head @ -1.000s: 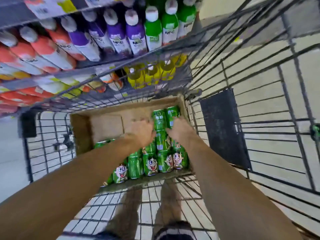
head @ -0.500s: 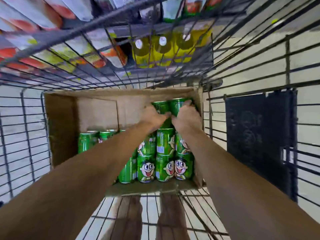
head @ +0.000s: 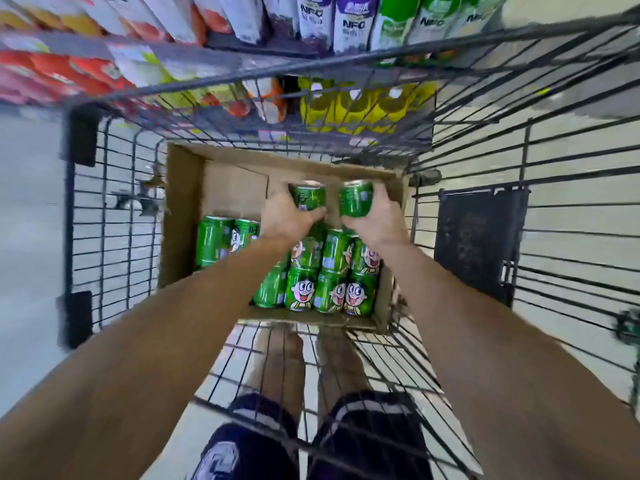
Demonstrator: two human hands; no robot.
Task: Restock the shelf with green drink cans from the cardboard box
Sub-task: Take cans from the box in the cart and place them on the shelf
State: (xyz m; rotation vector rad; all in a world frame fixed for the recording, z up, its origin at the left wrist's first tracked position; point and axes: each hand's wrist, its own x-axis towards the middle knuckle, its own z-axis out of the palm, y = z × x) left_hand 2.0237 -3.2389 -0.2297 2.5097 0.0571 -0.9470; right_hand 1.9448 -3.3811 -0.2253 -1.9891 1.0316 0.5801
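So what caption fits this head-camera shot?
Left hand and right hand each grip a green drink can above the cardboard box in a wire cart.

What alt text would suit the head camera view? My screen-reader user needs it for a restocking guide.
Two hands each hold a green drink can above an open cardboard box in a wire cart: the left hand grips one can, the right hand another. More green cans lie in the box, with shelved bottles beyond.

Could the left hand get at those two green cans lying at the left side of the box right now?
Probably not yet: the left hand already grips a green can. Nothing covers the two cans at the left in the cardboard box.
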